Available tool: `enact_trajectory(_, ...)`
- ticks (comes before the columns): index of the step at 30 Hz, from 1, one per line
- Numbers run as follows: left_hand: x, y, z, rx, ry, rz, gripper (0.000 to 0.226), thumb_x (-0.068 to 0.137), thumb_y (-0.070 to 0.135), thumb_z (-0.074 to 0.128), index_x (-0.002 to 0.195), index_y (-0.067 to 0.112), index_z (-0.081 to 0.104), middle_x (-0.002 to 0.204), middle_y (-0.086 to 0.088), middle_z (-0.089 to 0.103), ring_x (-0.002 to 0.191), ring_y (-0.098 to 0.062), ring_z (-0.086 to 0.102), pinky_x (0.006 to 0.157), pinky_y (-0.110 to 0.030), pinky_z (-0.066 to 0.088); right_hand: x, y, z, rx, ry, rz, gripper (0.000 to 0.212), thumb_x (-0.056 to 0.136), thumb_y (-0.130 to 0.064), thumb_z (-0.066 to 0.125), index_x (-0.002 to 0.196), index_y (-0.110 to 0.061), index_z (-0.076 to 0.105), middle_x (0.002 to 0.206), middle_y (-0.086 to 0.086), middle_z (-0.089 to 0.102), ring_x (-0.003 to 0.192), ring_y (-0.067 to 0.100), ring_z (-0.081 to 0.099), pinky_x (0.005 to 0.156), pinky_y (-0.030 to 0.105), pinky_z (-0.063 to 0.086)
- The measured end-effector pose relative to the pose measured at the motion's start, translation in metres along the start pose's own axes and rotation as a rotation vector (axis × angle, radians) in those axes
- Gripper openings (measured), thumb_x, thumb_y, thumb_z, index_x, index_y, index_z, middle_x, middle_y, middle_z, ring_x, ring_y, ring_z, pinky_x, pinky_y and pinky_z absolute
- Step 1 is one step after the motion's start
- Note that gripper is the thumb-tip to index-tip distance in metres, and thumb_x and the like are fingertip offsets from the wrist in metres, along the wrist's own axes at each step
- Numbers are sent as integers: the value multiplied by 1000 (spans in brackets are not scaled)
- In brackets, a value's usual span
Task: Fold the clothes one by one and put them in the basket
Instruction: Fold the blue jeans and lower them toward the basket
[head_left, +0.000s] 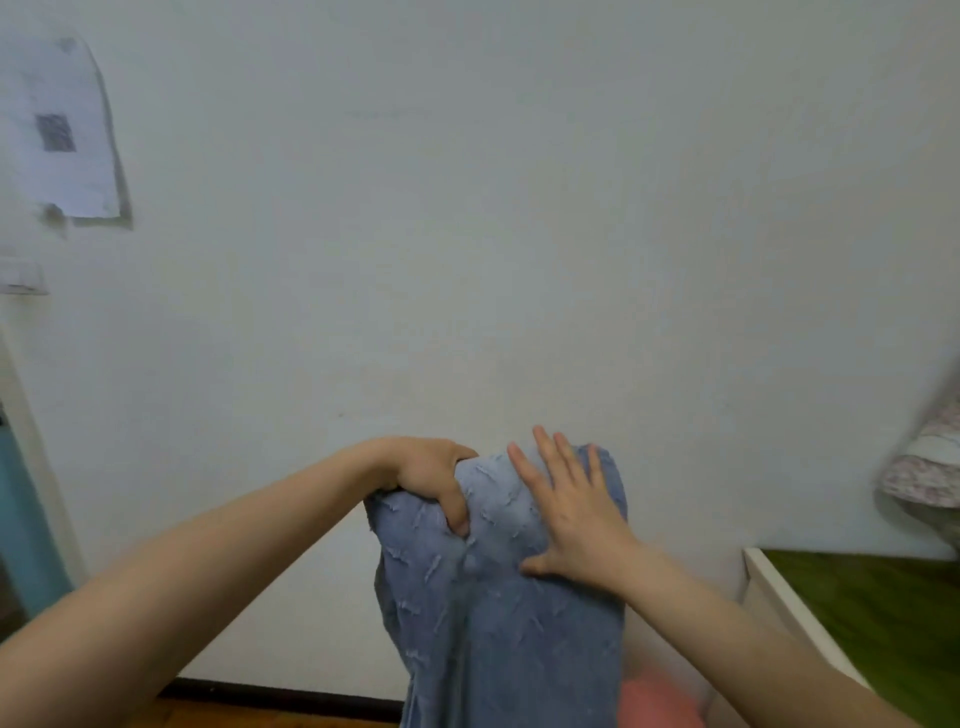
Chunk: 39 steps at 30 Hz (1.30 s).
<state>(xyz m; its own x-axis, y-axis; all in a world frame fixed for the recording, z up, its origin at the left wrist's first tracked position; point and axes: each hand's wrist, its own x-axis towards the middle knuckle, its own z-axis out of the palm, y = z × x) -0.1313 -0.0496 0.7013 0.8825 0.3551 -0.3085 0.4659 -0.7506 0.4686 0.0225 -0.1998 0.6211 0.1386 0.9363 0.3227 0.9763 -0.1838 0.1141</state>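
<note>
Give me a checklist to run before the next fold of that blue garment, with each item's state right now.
1. Left hand grips the blue garment at its top edge: ok.
2. Right hand has a grip: not ok, it lies flat and open against the cloth.
3. Garment hangs free and straight: cannot tell, its lower end runs out of view.
4. Basket within reach: cannot tell, only a blurred pink shape shows low down.
5. Green surface at right free for laying cloth: ok where it is visible.
</note>
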Motion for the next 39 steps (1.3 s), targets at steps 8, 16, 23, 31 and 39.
enact_trajectory(8, -8, 2, -20, -63, -245, 135, 68, 74, -4, 77, 131, 16, 46, 128, -8, 62, 116, -25, 61, 95, -45, 52, 18, 11, -26, -149, 215, -126, 116, 55, -45, 78, 151, -22, 16, 101, 3, 64, 89, 27, 63, 76, 37, 46)
enact_trajectory(16, -19, 21, -5, 419, 349, 9, 101, 70, 51, 76, 150, 26, 18, 146, -1, 38, 132, -24, 41, 110, -43, 34, 39, 18, -60, 89, -39, 74, 73, 66, -40, 72, 130, -35, 39, 108, -3, 67, 97, 25, 62, 77, 33, 47)
enact_trajectory(23, -6, 7, 65, 877, 807, 55, 133, 58, 74, 69, 151, 12, -2, 158, -22, 10, 145, -40, 11, 112, -66, 8, 57, 22, -78, 362, -202, 156, 68, 53, -39, 86, 112, -29, 52, 102, -7, 64, 90, 17, 61, 79, 35, 53)
enact_trajectory(31, -9, -27, 56, 1060, 941, 239, 112, 55, 42, 84, 148, 19, 26, 142, -23, 44, 129, -44, 44, 100, -71, 31, 55, 28, -88, 808, -445, 147, 47, 69, -17, 85, 110, -22, 64, 107, -2, 72, 97, 16, 69, 82, 30, 56)
enact_trajectory(39, -6, -20, 46, 937, 919, 334, 64, 70, 30, 45, 132, 15, 38, 103, -5, 63, 82, -31, 62, 71, -43, 52, 58, 34, -81, 843, -759, 171, 58, 73, -29, 77, 124, -10, 59, 121, 10, 68, 111, 27, 65, 98, 43, 51)
